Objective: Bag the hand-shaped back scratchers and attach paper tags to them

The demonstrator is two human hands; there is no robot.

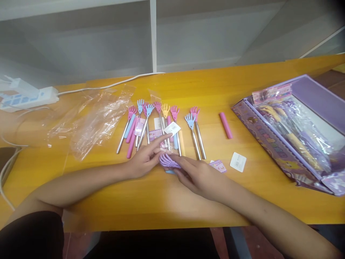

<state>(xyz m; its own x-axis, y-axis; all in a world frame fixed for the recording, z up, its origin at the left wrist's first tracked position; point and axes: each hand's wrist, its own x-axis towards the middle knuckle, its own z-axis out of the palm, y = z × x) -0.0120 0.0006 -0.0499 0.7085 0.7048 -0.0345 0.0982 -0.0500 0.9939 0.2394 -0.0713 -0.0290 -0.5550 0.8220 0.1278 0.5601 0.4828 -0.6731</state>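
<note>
Between my hands is a purple back scratcher with a hand-shaped head; its shaft is hidden. My right hand pinches it from the right. From the left, my left hand closes thumb and lower fingers at the tips of the head, while its index finger stretches out toward a white tag. A bit of clear plastic shows between the hands. Just beyond lie several metal-shafted back scratchers with pink, blue and yellow heads, among them a blue one. Coloured handle sleeves, such as a pink one, lie among them.
At right stands an open purple display box holding wrapped back scratchers. A loose pink sleeve and a white card lie beside it. Crumpled clear bags and a power strip with cables are at left.
</note>
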